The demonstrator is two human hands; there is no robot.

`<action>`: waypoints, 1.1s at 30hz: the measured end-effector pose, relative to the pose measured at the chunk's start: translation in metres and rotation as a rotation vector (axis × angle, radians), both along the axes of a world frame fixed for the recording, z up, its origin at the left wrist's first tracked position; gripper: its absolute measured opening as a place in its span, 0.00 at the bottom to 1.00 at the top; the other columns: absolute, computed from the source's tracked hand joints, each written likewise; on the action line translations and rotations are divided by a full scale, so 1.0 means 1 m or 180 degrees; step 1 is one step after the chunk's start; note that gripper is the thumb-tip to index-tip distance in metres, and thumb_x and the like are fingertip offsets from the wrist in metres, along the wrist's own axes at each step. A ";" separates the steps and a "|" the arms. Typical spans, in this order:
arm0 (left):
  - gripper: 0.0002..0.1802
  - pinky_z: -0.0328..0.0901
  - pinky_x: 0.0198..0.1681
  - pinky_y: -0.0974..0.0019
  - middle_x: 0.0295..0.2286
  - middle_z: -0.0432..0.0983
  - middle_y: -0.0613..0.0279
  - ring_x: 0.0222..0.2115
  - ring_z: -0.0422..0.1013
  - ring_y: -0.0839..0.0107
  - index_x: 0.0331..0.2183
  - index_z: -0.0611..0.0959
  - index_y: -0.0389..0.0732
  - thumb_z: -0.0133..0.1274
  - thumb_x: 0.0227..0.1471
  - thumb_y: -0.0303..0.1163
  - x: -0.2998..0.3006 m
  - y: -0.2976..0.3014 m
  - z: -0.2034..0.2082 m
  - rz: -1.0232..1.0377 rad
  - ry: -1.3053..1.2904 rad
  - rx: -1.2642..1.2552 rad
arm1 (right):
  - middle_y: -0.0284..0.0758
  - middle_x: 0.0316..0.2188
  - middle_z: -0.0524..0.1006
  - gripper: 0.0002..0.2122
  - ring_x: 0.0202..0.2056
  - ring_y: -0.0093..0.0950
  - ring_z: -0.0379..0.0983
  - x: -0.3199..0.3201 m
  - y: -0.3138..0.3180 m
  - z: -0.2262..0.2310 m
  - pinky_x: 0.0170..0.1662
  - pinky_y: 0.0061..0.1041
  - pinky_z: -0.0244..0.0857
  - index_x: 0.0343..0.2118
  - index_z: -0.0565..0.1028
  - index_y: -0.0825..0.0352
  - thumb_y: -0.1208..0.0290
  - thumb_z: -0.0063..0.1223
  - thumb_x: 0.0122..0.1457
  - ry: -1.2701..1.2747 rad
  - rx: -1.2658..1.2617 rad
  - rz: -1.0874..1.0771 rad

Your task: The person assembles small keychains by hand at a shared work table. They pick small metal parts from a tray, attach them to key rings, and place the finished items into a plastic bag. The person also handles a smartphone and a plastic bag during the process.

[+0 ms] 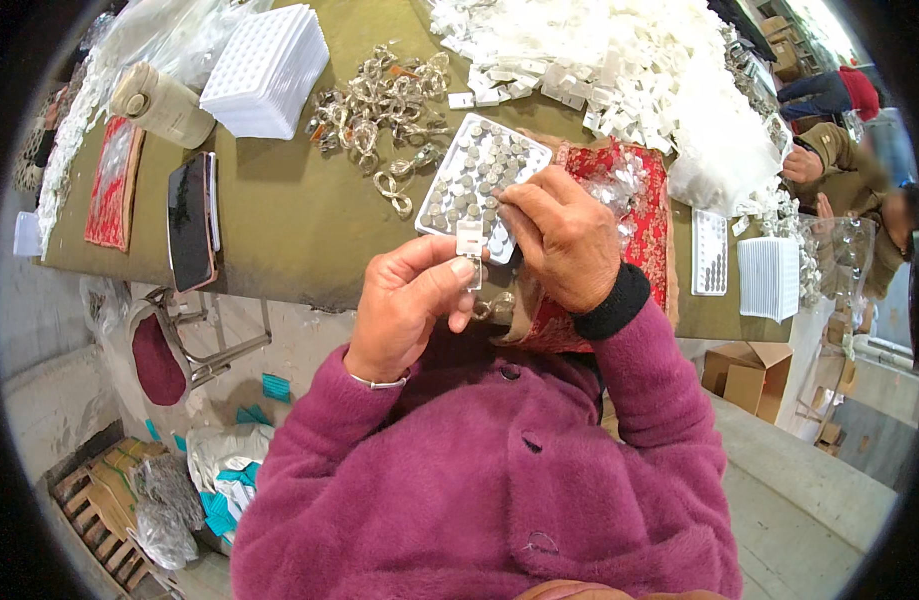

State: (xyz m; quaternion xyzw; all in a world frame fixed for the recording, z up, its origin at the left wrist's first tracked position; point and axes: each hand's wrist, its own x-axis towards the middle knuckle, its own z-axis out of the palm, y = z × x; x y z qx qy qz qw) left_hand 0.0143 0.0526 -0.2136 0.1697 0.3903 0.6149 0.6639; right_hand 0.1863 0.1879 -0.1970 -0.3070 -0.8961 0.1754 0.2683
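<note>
My left hand point(404, 300) pinches a small white and clear plastic case point(469, 238) between thumb and fingers. Below that hand a small loop of pale wire point(495, 306) shows; whether it is joined to the case I cannot tell. Right behind the case lies a white tray point(440, 180) with many round silver button cells point(489, 160) in it. Over the tray's right side, my right hand point(569, 240) has its thumb and fingertips drawn together; anything between them is hidden.
Coiled wire bundles point(364, 115) lie left of the tray, near stacked white trays point(269, 75), a bottle point(164, 105) and a phone point(190, 220). White plastic pieces point(599, 75) heap at the back. A red patterned cloth point(644, 200) lies right. Another person's hand point(802, 163) is far right.
</note>
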 end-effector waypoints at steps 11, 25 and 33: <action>0.18 0.77 0.34 0.69 0.39 0.83 0.56 0.32 0.78 0.73 0.53 0.82 0.29 0.59 0.61 0.21 0.018 -0.004 0.001 0.0264 0.0362 0.0162 | 0.34 0.28 0.80 0.04 0.28 0.21 0.78 0.028 -0.058 0.021 0.32 0.23 0.72 0.42 0.78 0.70 0.78 0.58 0.66 0.1298 -0.2482 -0.0295; 0.13 0.71 0.38 0.71 0.38 0.79 0.60 0.35 0.76 0.76 0.43 0.86 0.31 0.63 0.53 0.14 0.044 -0.001 0.004 0.0540 0.2928 0.1745 | 0.25 0.27 0.77 0.08 0.29 0.15 0.71 0.053 -0.072 0.013 0.32 0.20 0.67 0.36 0.75 0.70 0.70 0.56 0.70 0.1827 -0.4003 -0.0166; 0.15 0.69 0.36 0.73 0.37 0.76 0.63 0.35 0.74 0.77 0.44 0.84 0.31 0.64 0.53 0.15 0.058 -0.006 0.013 -0.0275 0.1038 0.0594 | 0.41 0.34 0.77 0.07 0.35 0.30 0.77 0.070 -0.078 0.007 0.40 0.28 0.70 0.42 0.76 0.69 0.72 0.60 0.67 0.1504 -0.0837 -0.0432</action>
